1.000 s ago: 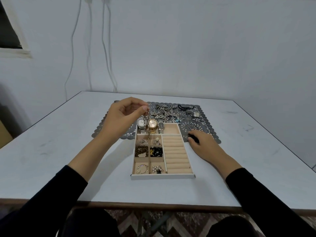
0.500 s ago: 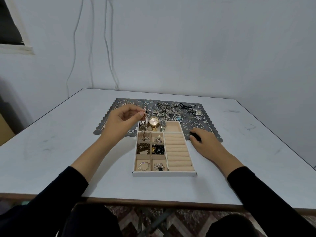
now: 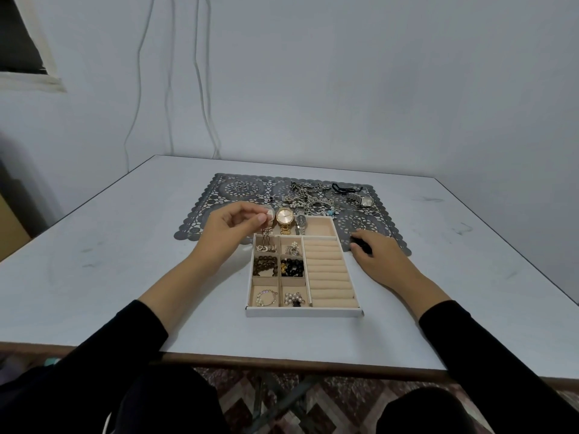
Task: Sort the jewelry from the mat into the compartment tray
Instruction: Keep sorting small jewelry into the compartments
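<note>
Left hand (image 3: pixel 235 227) raised, thumb and forefinger pinching a thin chain (image 3: pixel 266 236) dangling over tray's (image 3: pixel 304 311) far-left small compartment, mid-desk. Right hand (image 3: pixel 380 260) rests on desk beside tray's right wall; can't tell its grip.

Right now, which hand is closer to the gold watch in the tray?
Left. The left hand pinches a dangling piece just left of the gold watch; the right hand rests off the right edge of the tray, clearly farther.
</note>
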The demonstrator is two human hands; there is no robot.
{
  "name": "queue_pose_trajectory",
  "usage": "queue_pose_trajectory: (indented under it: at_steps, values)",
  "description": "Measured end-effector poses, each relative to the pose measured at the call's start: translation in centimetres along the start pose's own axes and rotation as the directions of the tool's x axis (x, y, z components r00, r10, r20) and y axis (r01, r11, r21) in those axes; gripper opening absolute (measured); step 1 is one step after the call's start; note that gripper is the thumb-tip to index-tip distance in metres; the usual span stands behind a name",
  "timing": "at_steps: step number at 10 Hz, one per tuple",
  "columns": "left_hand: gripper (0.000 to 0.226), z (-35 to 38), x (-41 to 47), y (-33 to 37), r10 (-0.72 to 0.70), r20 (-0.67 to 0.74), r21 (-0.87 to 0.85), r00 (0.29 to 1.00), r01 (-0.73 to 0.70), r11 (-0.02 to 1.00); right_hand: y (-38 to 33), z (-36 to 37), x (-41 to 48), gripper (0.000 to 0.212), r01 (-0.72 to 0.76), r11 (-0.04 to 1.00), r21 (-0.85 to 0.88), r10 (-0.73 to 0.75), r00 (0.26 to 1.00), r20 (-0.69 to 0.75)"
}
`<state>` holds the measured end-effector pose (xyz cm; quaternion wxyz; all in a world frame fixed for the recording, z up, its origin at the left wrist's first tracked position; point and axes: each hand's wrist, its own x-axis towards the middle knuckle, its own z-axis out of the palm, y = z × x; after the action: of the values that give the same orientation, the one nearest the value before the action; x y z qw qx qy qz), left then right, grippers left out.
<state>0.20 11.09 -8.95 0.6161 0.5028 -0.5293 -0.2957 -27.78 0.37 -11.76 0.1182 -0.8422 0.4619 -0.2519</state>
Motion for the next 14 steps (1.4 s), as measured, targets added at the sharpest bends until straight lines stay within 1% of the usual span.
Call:
queue_pose_trajectory:
  at_steps: [2, 4, 5, 7, 9, 10, 11, 12, 13, 14]
  values:
    - [0.014, -0.7, -0.2, -0.5, -0.028, 0.009, -0.004, 1.000, 0.028, 1.000, 0.2, 0.1, 0.1, 0.033, -0.008, 1.000, -0.007, 0.008, 1.000, 0.008]
    - [0.014, -0.4, -0.7, -0.4, 0.004, 0.082, 0.015, 0.997, -0.005, 1.000, 0.2, 0.1, 0.1, 0.032, -0.008, 1.000, -0.008, 0.008, 1.000, 0.012]
    - [0.014, -0.2, -0.8, -0.6, 0.030, 0.138, 0.054, 0.990, -0.038, 0.998, 0.2, 0.1, 0.1, 0.032, -0.004, 1.000, -0.008, 0.004, 1.000, 0.012]
    - [0.016, -0.4, -0.8, -0.8, 0.056, 0.204, 0.160, 0.977, -0.090, 0.983, 0.2, 0.1, 0.1, 0.032, -0.001, 1.000, -0.009, 0.001, 1.000, 0.009]
    - [0.016, -0.6, -1.0, -0.9, 0.064, 0.216, 0.198, 0.974, -0.108, 0.974, 0.2, 0.1, 0.1, 0.033, -0.004, 1.000, -0.013, 0.004, 1.000, 0.016]
    - [0.018, -0.6, -0.9, -0.9, 0.074, 0.200, 0.171, 0.977, -0.109, 0.979, 0.2, 0.1, 0.1, 0.034, -0.006, 1.000, -0.016, 0.006, 1.000, 0.020]
    - [0.018, -0.9, -0.5, -1.2, 0.073, 0.153, 0.176, 0.985, -0.100, 0.979, 0.2, 0.0, 0.1, 0.034, -0.017, 1.000, -0.009, 0.017, 1.000, 0.021]
    - [0.015, -1.3, 0.2, -1.6, 0.077, 0.069, 0.199, 0.995, -0.090, 0.976, 0.1, -0.2, 0.2, 0.031, -0.017, 1.000, -0.001, 0.017, 1.000, -0.002]
    - [0.010, -1.7, 1.1, -2.1, 0.112, -0.048, 0.278, 0.993, -0.095, 0.956, 0.1, -0.6, 0.7, 0.031, -0.060, 0.998, 0.027, 0.062, 0.997, -0.055]
    - [0.010, -2.0, 2.3, -2.4, 0.115, -0.097, 0.423, 0.989, -0.064, 0.904, 0.6, -0.8, 1.7, 0.031, -0.089, 0.994, 0.070, 0.096, 0.990, -0.107]
